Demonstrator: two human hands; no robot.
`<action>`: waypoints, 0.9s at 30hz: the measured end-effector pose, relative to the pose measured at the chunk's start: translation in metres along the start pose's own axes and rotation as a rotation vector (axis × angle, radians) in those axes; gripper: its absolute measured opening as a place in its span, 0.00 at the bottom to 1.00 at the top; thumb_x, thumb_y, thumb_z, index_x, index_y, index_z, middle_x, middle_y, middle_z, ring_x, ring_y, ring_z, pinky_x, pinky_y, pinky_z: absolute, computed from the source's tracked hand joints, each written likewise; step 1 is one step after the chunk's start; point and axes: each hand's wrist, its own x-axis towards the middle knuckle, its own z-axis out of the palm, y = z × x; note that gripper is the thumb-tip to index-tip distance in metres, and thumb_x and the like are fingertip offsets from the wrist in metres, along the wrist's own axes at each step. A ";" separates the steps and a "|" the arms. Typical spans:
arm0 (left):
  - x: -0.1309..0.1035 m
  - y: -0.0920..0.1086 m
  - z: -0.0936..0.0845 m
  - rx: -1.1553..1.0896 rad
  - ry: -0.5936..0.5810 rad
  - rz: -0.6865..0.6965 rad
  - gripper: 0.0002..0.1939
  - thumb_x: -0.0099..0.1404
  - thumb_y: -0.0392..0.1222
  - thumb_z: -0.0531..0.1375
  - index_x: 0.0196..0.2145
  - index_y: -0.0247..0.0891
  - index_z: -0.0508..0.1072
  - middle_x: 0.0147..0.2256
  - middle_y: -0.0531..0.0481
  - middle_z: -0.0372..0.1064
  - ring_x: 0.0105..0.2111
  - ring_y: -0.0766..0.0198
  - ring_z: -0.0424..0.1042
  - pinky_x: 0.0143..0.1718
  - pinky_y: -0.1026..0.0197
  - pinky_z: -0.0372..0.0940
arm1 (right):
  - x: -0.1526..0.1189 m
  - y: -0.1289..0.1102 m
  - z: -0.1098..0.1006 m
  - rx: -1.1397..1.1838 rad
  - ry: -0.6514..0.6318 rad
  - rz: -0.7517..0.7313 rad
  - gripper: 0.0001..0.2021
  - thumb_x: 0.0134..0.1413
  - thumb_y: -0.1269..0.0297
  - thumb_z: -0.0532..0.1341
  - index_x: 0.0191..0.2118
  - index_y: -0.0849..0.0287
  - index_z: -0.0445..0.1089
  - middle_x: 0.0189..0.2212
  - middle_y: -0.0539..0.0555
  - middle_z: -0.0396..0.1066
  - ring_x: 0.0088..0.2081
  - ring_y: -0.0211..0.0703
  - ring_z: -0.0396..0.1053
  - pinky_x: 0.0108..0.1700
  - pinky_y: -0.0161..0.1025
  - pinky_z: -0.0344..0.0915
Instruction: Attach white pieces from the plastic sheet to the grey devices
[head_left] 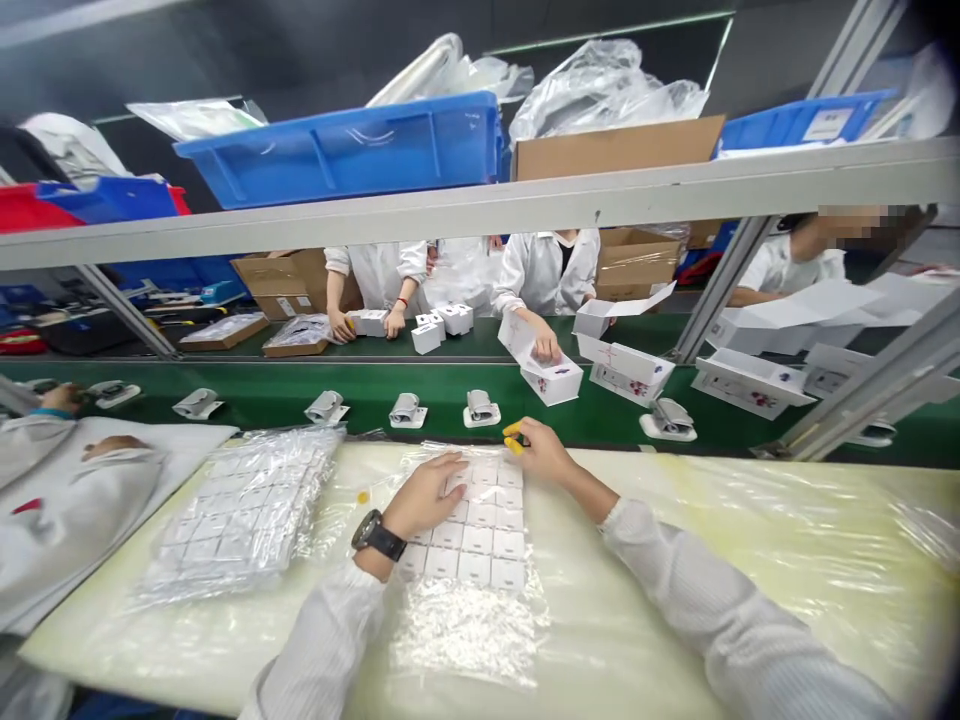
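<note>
My left hand [426, 495], with a black watch at the wrist, lies with its fingers spread on a clear plastic bag of small white boxes [480, 540]. The boxes sit in rows under the film. Beyond the bag's top right corner is my right hand [538, 452], with yellow covers on the thumb and a finger. Those two fingertips are apart, and nothing shows between them. A second bag of white boxes [240, 510] lies to the left on the film-covered table [622, 620].
Behind the table runs a green belt [247, 395] carrying wrapped devices on white pieces [481, 408] and open white cartons [551, 380]. People in white coats work across it and at the left. Overhead, a metal shelf [420, 215] holds a blue bin [345, 150].
</note>
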 end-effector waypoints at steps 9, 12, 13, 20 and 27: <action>0.019 -0.006 0.015 -0.077 -0.078 0.155 0.26 0.63 0.41 0.61 0.59 0.41 0.70 0.59 0.44 0.67 0.58 0.52 0.67 0.61 0.48 0.62 | -0.028 -0.022 0.008 0.061 -0.251 -0.097 0.09 0.52 0.71 0.64 0.41 0.61 0.71 0.37 0.55 0.70 0.38 0.44 0.69 0.41 0.39 0.65; 0.023 -0.012 0.022 -0.095 -0.088 0.150 0.30 0.61 0.42 0.62 0.61 0.41 0.67 0.60 0.43 0.66 0.58 0.51 0.67 0.61 0.48 0.62 | -0.024 -0.027 0.002 0.037 -0.281 -0.113 0.10 0.51 0.72 0.64 0.41 0.61 0.70 0.38 0.55 0.69 0.38 0.44 0.68 0.40 0.38 0.65; 0.022 -0.014 0.023 -0.107 -0.090 0.146 0.31 0.61 0.42 0.62 0.62 0.42 0.66 0.60 0.43 0.65 0.59 0.52 0.67 0.61 0.48 0.62 | -0.024 -0.030 -0.001 0.029 -0.284 -0.127 0.09 0.52 0.72 0.63 0.41 0.61 0.70 0.38 0.55 0.69 0.38 0.43 0.68 0.40 0.38 0.64; 0.014 -0.024 0.023 -0.122 -0.123 0.172 0.33 0.56 0.36 0.61 0.61 0.40 0.66 0.63 0.43 0.61 0.62 0.49 0.63 0.64 0.45 0.58 | -0.039 -0.062 0.000 0.021 -0.410 -0.246 0.07 0.52 0.68 0.63 0.39 0.59 0.70 0.33 0.52 0.70 0.33 0.42 0.65 0.36 0.37 0.60; 0.014 -0.031 0.029 -0.138 -0.085 0.172 0.27 0.65 0.33 0.49 0.60 0.41 0.67 0.62 0.47 0.64 0.62 0.56 0.62 0.64 0.47 0.58 | -0.040 -0.073 0.025 -0.100 -0.413 -0.200 0.09 0.52 0.65 0.65 0.40 0.60 0.69 0.38 0.57 0.70 0.36 0.46 0.67 0.36 0.39 0.61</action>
